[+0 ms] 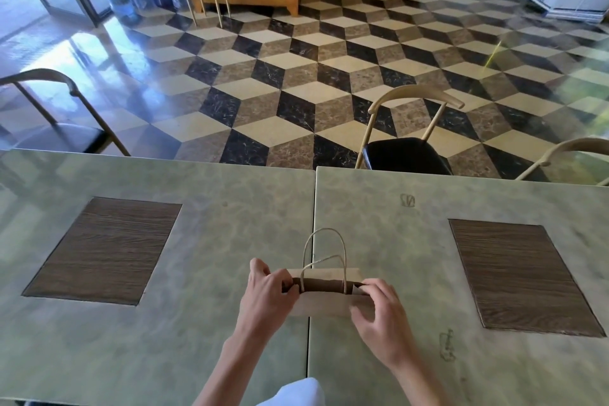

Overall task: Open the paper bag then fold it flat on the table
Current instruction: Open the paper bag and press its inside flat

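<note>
A small brown paper bag [324, 303] stands on the green marble table [211, 333], over the seam between two tabletops. Its mouth is slightly parted, showing a dark gap, and its two twine handles [324, 247] rise upright. My left hand [265, 298] pinches the bag's left end at the rim. On the other side, my right hand [379, 316] grips the right end, fingers curled over the near wall.
Two dark wood inlays [103, 249] [520, 277] sit in the tabletops to the left and right. Chairs [407, 145] stand along the far edge of the table, with a checkered floor beyond.
</note>
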